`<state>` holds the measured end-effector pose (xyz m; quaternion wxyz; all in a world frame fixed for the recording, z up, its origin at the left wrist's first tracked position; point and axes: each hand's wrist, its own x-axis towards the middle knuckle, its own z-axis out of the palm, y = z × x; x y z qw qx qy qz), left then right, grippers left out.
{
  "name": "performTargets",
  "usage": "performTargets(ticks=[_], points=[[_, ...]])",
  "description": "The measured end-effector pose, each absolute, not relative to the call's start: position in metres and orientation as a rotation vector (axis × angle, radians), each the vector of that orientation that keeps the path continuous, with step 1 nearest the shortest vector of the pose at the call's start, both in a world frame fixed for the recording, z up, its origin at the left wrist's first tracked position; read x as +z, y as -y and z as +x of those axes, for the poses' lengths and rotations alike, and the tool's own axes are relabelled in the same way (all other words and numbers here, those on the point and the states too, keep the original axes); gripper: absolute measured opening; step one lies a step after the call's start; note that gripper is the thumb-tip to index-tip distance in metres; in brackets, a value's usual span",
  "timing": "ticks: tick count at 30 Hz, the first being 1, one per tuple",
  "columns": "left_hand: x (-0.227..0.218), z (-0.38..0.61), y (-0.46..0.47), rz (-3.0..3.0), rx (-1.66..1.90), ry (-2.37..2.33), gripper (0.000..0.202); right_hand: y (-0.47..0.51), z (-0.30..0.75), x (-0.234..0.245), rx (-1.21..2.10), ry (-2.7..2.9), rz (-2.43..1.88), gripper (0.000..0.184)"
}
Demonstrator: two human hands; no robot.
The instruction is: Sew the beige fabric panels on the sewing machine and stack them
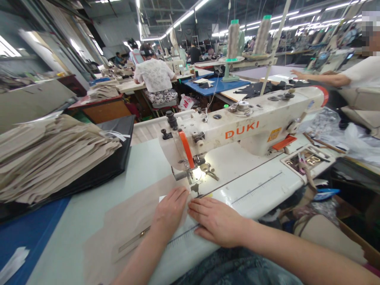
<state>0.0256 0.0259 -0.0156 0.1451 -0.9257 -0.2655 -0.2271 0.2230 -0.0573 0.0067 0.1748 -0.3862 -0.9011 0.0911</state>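
A thin beige fabric panel point(118, 221) lies on the sewing machine bed, with a slot holding a zipper point(133, 240) near its lower left part. My left hand point(170, 209) is closed on the panel's right edge, fingers together and bent, thumb hidden. A small white piece point(162, 198) shows beside those fingers. Just right of it, my right hand point(215, 221) rests palm down, fingers stretched out and thumb apart, touching the edge area. Both sets of fingertips are close in front of the lit presser foot point(194, 178) of the sewing machine point(246, 114).
On the left, a tall stack of beige fabric pieces point(56, 154) sits on a black sheet point(126, 158). A tray of small metal parts point(310, 160) is set in the right of the table. Thread cones point(233, 39) stand behind the machine. Co-workers point(154, 75) sit beyond.
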Motion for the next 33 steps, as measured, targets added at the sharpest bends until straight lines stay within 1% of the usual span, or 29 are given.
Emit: performTargets(ticks=[9, 12, 15, 18, 21, 25, 33], points=[[-0.011, 0.027, -0.023, -2.663, -0.571, 0.793, 0.033, 0.058, 0.225, 0.005, 0.307, 2.544, -1.078, 0.046], [-0.009, 0.029, -0.019, -2.697, -0.577, 0.794, 0.033, 0.051, 0.228, 0.007, 0.327, 2.519, -1.038, 0.036], [-0.008, 0.031, -0.016, -2.718, -0.624, 0.818, 0.033, 0.034, 0.232, 0.013, 0.275, 2.505, -1.104, 0.025], [-0.008, 0.032, -0.015, -2.716, -0.656, 0.856, 0.033, 0.015, 0.233, 0.017, 0.134, 2.544, -1.212, 0.021], [-0.009, 0.031, -0.015, -2.705, -0.684, 0.828, 0.033, 0.001, 0.233, 0.016, 0.056, 2.576, -1.231, 0.017], [-0.011, 0.029, -0.014, -2.746, -0.682, 0.916, 0.033, -0.005, 0.232, 0.012, 0.01, 2.6, -1.214, 0.015], [-0.021, 0.028, -0.017, -2.776, -0.698, 0.975, 0.035, -0.016, 0.235, 0.011, -0.085, 2.67, -1.145, 0.019]])
